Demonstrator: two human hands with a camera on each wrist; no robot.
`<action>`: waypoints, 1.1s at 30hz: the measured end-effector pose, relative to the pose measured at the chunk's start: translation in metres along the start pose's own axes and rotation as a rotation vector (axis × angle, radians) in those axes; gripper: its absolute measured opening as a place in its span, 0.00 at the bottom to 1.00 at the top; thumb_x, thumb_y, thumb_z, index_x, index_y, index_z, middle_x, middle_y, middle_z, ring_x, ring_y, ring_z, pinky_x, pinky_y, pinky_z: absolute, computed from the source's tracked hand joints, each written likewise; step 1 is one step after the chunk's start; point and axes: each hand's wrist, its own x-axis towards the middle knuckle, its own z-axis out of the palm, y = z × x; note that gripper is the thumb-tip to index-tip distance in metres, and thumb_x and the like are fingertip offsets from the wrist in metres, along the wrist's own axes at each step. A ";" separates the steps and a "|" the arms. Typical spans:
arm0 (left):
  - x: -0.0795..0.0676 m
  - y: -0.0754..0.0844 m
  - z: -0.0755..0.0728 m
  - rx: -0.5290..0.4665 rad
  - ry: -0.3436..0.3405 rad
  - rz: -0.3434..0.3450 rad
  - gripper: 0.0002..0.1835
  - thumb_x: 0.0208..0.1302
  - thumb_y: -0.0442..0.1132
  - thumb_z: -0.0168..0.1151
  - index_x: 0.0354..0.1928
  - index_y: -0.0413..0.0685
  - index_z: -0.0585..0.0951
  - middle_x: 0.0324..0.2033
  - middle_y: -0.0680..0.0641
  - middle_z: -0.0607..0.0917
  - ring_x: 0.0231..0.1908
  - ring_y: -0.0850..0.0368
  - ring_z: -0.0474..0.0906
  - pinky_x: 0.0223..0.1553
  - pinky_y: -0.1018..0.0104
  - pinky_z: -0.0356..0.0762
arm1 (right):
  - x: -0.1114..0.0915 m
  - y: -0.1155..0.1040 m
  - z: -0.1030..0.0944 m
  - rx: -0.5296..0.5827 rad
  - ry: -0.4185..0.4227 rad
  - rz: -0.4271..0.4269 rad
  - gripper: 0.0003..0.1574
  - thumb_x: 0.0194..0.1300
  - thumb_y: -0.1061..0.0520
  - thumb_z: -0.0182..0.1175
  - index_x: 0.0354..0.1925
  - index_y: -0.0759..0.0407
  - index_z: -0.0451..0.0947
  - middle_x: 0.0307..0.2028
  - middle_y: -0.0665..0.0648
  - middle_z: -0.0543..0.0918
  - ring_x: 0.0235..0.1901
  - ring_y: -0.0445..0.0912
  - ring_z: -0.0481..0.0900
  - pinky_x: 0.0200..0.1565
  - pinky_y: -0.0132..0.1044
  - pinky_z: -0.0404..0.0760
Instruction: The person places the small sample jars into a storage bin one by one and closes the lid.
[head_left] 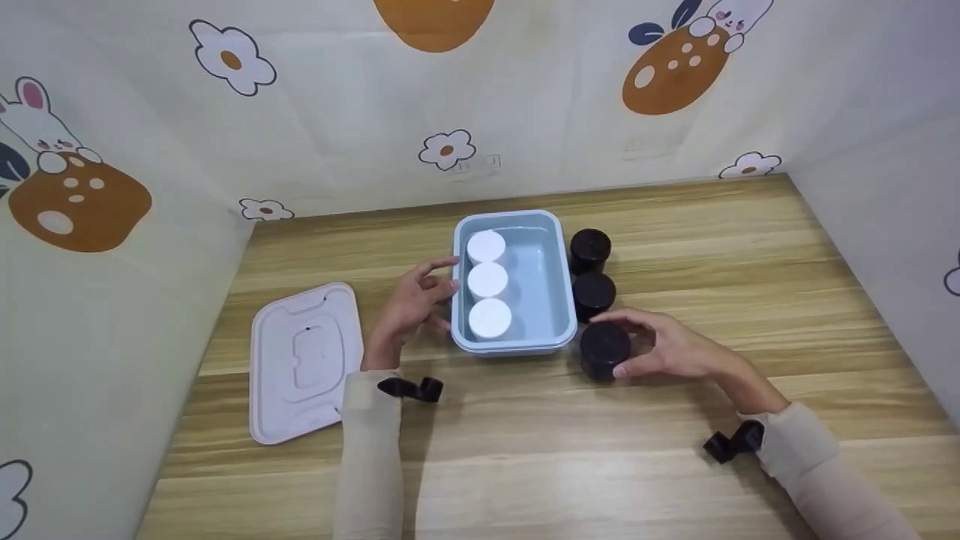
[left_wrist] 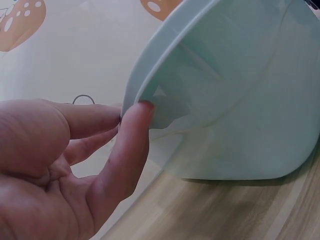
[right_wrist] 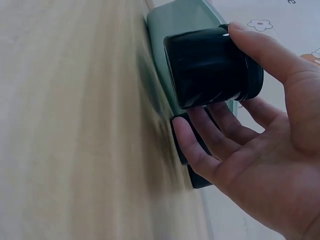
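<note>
Holding nearest black jar (head_left: 604, 351) between thumb and fingers of right hand (head_left: 670, 345), just right of blue tub (head_left: 517, 346). Touching tub's left side with loosely bent left hand (head_left: 414, 301), apparently without gripping. Probably at picking-up step, for loading beside white jars (head_left: 488, 281). Likely calling for lift over right rim, then level lowering into tub's right half.

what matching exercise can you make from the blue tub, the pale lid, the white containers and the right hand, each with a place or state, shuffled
Things:
1. blue tub
2. pale lid
3. white containers
4. right hand

Places or states:
A. lined up in a row inside another thing
B. holding a black container
C. touched on its side by the left hand
D. lying flat on the table

Right pairs: 1-C, 2-D, 3-A, 4-B
</note>
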 end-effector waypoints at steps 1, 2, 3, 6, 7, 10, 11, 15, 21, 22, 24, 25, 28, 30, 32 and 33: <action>0.000 0.000 0.000 -0.001 -0.002 0.002 0.25 0.71 0.35 0.60 0.69 0.51 0.72 0.50 0.37 0.82 0.39 0.53 0.84 0.21 0.58 0.88 | 0.000 -0.002 -0.001 0.013 -0.001 0.005 0.44 0.54 0.65 0.74 0.68 0.60 0.69 0.63 0.65 0.75 0.57 0.38 0.79 0.60 0.30 0.81; 0.001 0.000 0.000 -0.001 -0.003 0.003 0.25 0.71 0.34 0.60 0.69 0.51 0.72 0.50 0.37 0.82 0.39 0.53 0.84 0.21 0.58 0.88 | 0.000 -0.004 -0.003 0.025 -0.004 0.009 0.44 0.54 0.65 0.74 0.68 0.61 0.69 0.63 0.65 0.74 0.57 0.38 0.79 0.60 0.31 0.81; 0.001 0.000 0.001 -0.001 -0.003 0.003 0.25 0.72 0.34 0.60 0.69 0.51 0.72 0.51 0.37 0.82 0.39 0.53 0.84 0.21 0.58 0.88 | 0.000 -0.006 -0.004 0.035 -0.006 0.013 0.44 0.55 0.65 0.73 0.68 0.62 0.68 0.63 0.65 0.74 0.56 0.39 0.79 0.59 0.31 0.82; 0.001 -0.002 0.000 -0.003 -0.002 0.003 0.25 0.72 0.34 0.60 0.69 0.50 0.72 0.50 0.37 0.82 0.38 0.53 0.85 0.21 0.58 0.88 | 0.002 -0.011 -0.007 0.030 -0.001 0.009 0.44 0.55 0.66 0.73 0.68 0.62 0.69 0.62 0.60 0.76 0.56 0.39 0.79 0.59 0.33 0.83; 0.001 -0.002 0.000 -0.004 0.000 0.003 0.25 0.71 0.34 0.60 0.69 0.50 0.72 0.50 0.38 0.82 0.38 0.53 0.85 0.21 0.58 0.88 | 0.003 -0.013 -0.008 0.025 0.002 0.000 0.44 0.54 0.66 0.73 0.68 0.62 0.69 0.62 0.59 0.76 0.56 0.38 0.79 0.59 0.33 0.83; 0.000 -0.003 0.000 -0.015 -0.002 0.008 0.25 0.71 0.34 0.61 0.68 0.49 0.72 0.48 0.39 0.83 0.36 0.54 0.85 0.20 0.59 0.87 | 0.005 -0.016 -0.009 0.002 0.018 -0.041 0.43 0.54 0.68 0.73 0.67 0.63 0.70 0.60 0.56 0.78 0.55 0.37 0.80 0.58 0.31 0.83; 0.000 -0.003 0.001 -0.018 -0.003 0.011 0.25 0.71 0.34 0.61 0.68 0.49 0.72 0.47 0.39 0.83 0.36 0.54 0.85 0.20 0.59 0.87 | 0.006 -0.017 -0.009 0.002 0.023 -0.058 0.43 0.53 0.69 0.73 0.67 0.64 0.70 0.59 0.57 0.79 0.55 0.37 0.80 0.58 0.31 0.83; 0.000 -0.003 0.001 -0.022 0.002 0.006 0.25 0.70 0.34 0.61 0.68 0.49 0.73 0.46 0.40 0.84 0.36 0.53 0.85 0.20 0.59 0.87 | 0.011 -0.025 -0.008 0.022 0.033 -0.082 0.42 0.55 0.70 0.71 0.67 0.65 0.69 0.58 0.53 0.80 0.54 0.38 0.81 0.58 0.29 0.82; 0.000 -0.003 0.000 -0.026 0.001 0.011 0.25 0.70 0.34 0.61 0.68 0.49 0.73 0.46 0.40 0.84 0.38 0.48 0.84 0.20 0.59 0.87 | 0.020 -0.038 -0.008 0.039 0.049 -0.085 0.41 0.56 0.70 0.71 0.67 0.64 0.70 0.57 0.52 0.81 0.54 0.40 0.82 0.60 0.29 0.81; 0.000 -0.003 0.000 -0.027 -0.002 0.012 0.25 0.70 0.34 0.61 0.68 0.49 0.72 0.46 0.40 0.84 0.38 0.48 0.84 0.21 0.59 0.87 | 0.021 -0.040 -0.008 0.036 0.052 -0.084 0.41 0.55 0.70 0.70 0.67 0.64 0.70 0.58 0.52 0.81 0.53 0.40 0.82 0.59 0.29 0.81; 0.001 -0.003 0.001 -0.032 -0.002 0.011 0.25 0.71 0.34 0.61 0.68 0.50 0.72 0.46 0.40 0.84 0.38 0.48 0.84 0.21 0.58 0.88 | 0.023 -0.044 -0.010 0.032 0.056 -0.077 0.41 0.55 0.70 0.70 0.67 0.63 0.70 0.58 0.52 0.80 0.54 0.41 0.82 0.58 0.29 0.82; 0.001 -0.003 0.001 -0.033 -0.001 0.011 0.25 0.71 0.34 0.61 0.68 0.50 0.72 0.46 0.40 0.84 0.39 0.49 0.84 0.21 0.58 0.88 | 0.024 -0.046 -0.010 0.029 0.061 -0.075 0.41 0.55 0.70 0.70 0.67 0.63 0.70 0.58 0.52 0.80 0.54 0.41 0.82 0.58 0.29 0.82; 0.001 -0.003 0.001 -0.033 0.000 0.009 0.25 0.70 0.34 0.61 0.68 0.50 0.73 0.46 0.40 0.84 0.40 0.48 0.84 0.21 0.58 0.88 | 0.029 -0.052 -0.011 0.040 0.081 -0.053 0.42 0.55 0.70 0.71 0.68 0.64 0.69 0.58 0.54 0.79 0.55 0.40 0.81 0.57 0.30 0.83; 0.001 -0.003 0.001 -0.031 -0.001 0.009 0.25 0.70 0.34 0.61 0.68 0.51 0.73 0.46 0.40 0.83 0.41 0.48 0.83 0.21 0.59 0.87 | 0.033 -0.056 -0.010 0.059 0.110 -0.022 0.43 0.55 0.69 0.71 0.68 0.64 0.68 0.58 0.56 0.79 0.56 0.40 0.80 0.57 0.31 0.84; 0.001 -0.003 0.000 -0.031 -0.001 0.009 0.25 0.71 0.34 0.61 0.68 0.51 0.73 0.46 0.40 0.83 0.41 0.48 0.83 0.21 0.60 0.87 | 0.037 -0.060 -0.008 0.076 0.151 0.018 0.43 0.56 0.68 0.71 0.68 0.63 0.68 0.60 0.59 0.77 0.57 0.38 0.79 0.56 0.31 0.84; 0.001 -0.003 0.000 -0.033 -0.001 0.009 0.25 0.71 0.34 0.61 0.68 0.51 0.73 0.46 0.40 0.83 0.40 0.48 0.83 0.20 0.60 0.87 | 0.040 -0.061 -0.007 0.085 0.175 0.039 0.43 0.56 0.67 0.71 0.69 0.62 0.68 0.62 0.60 0.76 0.57 0.38 0.79 0.56 0.31 0.84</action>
